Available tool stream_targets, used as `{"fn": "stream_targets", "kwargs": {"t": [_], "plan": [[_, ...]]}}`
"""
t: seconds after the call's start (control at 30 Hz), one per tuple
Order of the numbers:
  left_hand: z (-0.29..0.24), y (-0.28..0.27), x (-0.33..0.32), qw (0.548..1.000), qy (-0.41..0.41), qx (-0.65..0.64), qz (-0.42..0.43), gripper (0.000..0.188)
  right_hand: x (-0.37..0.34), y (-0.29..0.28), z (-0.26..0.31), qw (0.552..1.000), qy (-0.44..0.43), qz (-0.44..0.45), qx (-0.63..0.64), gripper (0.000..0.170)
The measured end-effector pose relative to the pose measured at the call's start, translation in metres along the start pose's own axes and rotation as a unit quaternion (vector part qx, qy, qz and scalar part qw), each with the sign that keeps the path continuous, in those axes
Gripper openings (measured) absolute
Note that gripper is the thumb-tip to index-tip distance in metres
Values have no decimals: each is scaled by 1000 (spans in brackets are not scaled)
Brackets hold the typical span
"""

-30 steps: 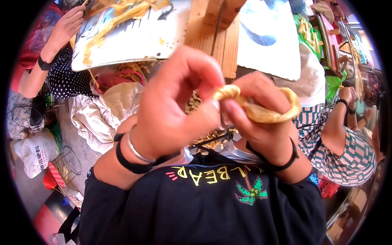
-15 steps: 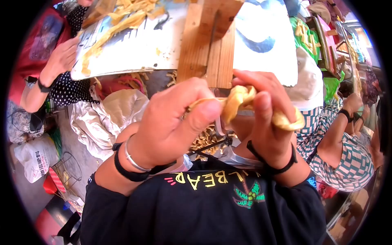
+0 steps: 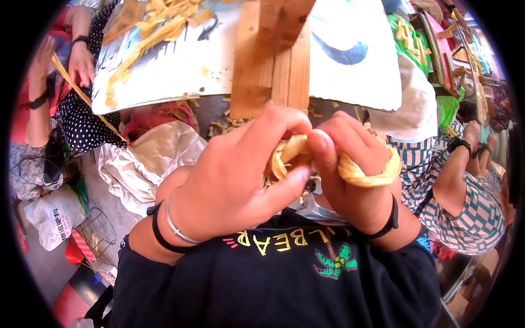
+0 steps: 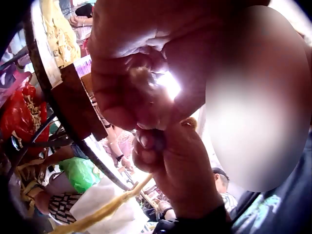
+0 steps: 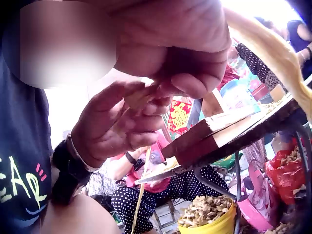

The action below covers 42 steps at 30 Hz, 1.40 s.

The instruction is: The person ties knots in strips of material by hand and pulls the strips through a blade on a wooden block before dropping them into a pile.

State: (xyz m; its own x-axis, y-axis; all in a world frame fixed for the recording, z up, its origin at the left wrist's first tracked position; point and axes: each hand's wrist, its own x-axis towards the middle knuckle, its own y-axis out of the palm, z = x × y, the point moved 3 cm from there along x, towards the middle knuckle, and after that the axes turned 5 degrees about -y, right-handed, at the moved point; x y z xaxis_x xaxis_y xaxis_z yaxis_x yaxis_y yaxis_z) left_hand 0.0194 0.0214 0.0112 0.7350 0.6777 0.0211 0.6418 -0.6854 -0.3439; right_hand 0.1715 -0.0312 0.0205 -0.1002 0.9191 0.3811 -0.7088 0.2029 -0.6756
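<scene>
Both hands work a soft, twisted yellow strip that looks like bean curd skin. In the head view my left hand curls its index finger and thumb about a loop of the strip. My right hand grips the same piece, its thumb close beside the loop. A thick fold bulges out past the right hand's outer side. From the right hand a length of strip trails downward in the left wrist view. The right wrist view shows the left hand with its fingertips at the right hand's; the fingers hide the join.
Ahead stands a white-topped table with a wooden block stand and several loose yellow strips. A yellow bucket of knotted pieces is below. People sit on both sides; one at left holds a long strip.
My left hand first pinched close to the right, then drew a thin end leftward; now it is back against the right hand around a loop. The person at left has brought up a long strip.
</scene>
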Motion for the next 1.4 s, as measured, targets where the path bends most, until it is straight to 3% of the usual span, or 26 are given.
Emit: {"fn": "stream_targets", "kwargs": {"t": [0.17,0.23,0.33,0.37,0.47,0.57,0.7,0.8,0.87,0.93,0.97,1.03,1.07,1.13,1.17,1.2,1.27,1.33,1.37,1.4], "plan": [[-4,-4,-2,992,13,121,-28,34,2,-2,0,998,39,54,10,21],[2,-2,-7,986,57,155,-20,33,3,-1,-1,995,56,69,54,22],[5,-6,-9,1000,6,-22,-8,29,3,-1,0,986,84,83,118,22],[6,-6,-9,992,-31,-120,-4,27,2,-2,0,984,87,82,132,22],[4,2,-9,967,-58,-248,-11,21,0,-3,-1,980,87,82,159,20],[1,-3,-3,991,2,-134,4,18,-1,-3,-1,978,80,84,174,20],[13,-3,-6,968,-41,-247,27,21,-2,-2,-4,965,63,95,237,19],[16,-12,-3,958,-8,-284,31,19,-1,-4,-8,968,-5,55,245,17],[34,-32,-5,935,-19,-323,-143,18,-4,-12,-16,965,12,-1,261,18],[40,-55,-4,932,27,-339,-124,18,-6,-14,-20,954,61,-35,291,20],[39,-55,-1,919,29,-361,-158,20,-6,-14,-20,943,102,-42,313,22],[35,-45,5,886,26,-405,-222,24,-7,-7,-19,904,228,-1,361,26],[30,-38,6,878,29,-427,-215,27,-6,-2,-17,875,298,20,381,29],[21,-32,2,866,7,-467,-177,37,-12,9,-18,763,385,271,443,33],[17,-32,-1,862,-20,-485,-146,45,-7,9,-18,774,261,379,434,38],[13,-31,-5,856,-47,-501,-115,52,-3,12,-23,801,62,496,328,43],[14,-28,-5,866,-43,-488,-103,49,0,4,-17,801,133,508,288,43],[17,-19,-6,872,-40,-483,-65,41,-4,9,-26,853,172,275,408,38],[19,-15,-6,876,-34,-479,-40,35,0,10,-19,831,215,147,491,43],[20,-14,-5,900,7,-436,6,31,3,8,-16,847,195,121,480,49]]}}
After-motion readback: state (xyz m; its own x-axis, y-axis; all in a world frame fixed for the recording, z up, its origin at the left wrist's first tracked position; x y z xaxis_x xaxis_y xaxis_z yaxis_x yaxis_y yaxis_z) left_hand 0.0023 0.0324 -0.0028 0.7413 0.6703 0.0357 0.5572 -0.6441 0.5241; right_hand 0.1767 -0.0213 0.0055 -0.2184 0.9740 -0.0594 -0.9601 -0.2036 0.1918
